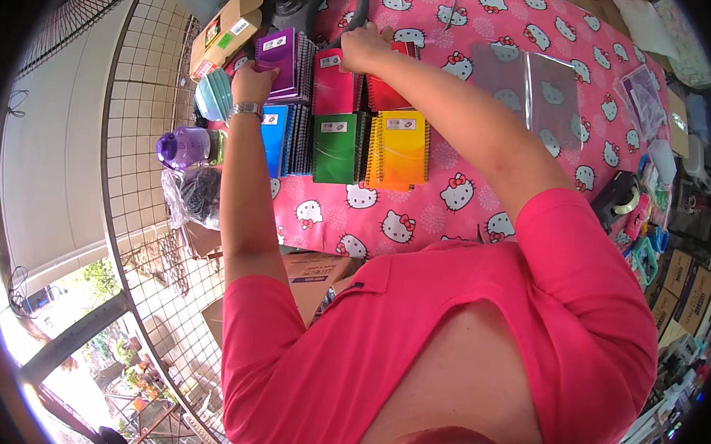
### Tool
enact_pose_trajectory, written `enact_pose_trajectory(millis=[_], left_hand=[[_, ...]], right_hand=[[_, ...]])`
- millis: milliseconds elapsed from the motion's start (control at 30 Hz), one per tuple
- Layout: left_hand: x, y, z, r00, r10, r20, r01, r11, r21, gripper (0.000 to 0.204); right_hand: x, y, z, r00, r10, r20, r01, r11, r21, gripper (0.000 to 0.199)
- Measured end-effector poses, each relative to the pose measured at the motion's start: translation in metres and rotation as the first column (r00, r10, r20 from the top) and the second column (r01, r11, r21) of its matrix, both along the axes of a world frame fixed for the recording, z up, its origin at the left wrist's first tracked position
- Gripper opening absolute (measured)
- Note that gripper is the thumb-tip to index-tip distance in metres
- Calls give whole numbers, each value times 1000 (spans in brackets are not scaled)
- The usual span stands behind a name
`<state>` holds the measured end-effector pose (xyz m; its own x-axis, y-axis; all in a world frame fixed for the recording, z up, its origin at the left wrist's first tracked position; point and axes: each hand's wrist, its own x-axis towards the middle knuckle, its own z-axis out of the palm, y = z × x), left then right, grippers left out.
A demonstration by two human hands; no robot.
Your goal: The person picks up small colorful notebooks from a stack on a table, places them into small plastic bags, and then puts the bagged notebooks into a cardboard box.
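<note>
The left hand [254, 84] rests on the lower edge of a purple notebook [280, 53], fingers curled over it, a metal watch [245, 110] on the wrist. The right hand [364, 50] is closed around the top of a red notebook [386, 91] at about 12 o'clock of the spread; its fingers are bent, and how firmly they pinch cannot be told.

The notebooks lie in two rows on a tabletop covered with a pink cartoon-cat cloth [453, 195]. In the far row, the purple one sits at 10 o'clock, a magenta notebook [334, 84] just beside it, and the red one next to that. In the near row, a blue notebook [275, 137] lies below the purple one, a green notebook [337, 145] in the middle, and a yellow-orange notebook [399, 148] at its 3 o'clock side, edges touching or nearly so. All are spiral-bound and carry small white stickers.

At 9 o'clock of the blue notebook stands a purple bottle cap [181, 147], with a clear bag of dark items [196, 193] below it. A brown cardboard box [225, 30] sits at 11 o'clock. Clear plastic sleeves [531, 86] lie at 2 o'clock on the cloth. A tape dispenser [618, 199] stands at 3 o'clock near the tabletop edge. A wire grid panel [147, 131] runs along the left side.
</note>
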<state>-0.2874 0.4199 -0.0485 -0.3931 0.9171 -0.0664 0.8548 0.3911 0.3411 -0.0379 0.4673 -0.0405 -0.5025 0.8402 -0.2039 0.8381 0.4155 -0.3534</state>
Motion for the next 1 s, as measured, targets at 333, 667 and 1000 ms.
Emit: enact_pose_trajectory(millis=[333, 667, 1000], left_hand=[[18, 7, 12, 993, 111, -27, -114, 988, -106, 54], [64, -77, 49, 775, -136, 617, -296, 784, 545, 23], [129, -151, -1, 190, -186, 964, -704, 658, 266, 26]], right_hand=[[-9, -4, -20, 997, -74, 38, 59, 948, 314, 35], [-2, -3, -18, 998, -57, 41, 44, 961, 274, 43], [-27, -22, -29, 411, -339, -847, 514, 853, -92, 49]])
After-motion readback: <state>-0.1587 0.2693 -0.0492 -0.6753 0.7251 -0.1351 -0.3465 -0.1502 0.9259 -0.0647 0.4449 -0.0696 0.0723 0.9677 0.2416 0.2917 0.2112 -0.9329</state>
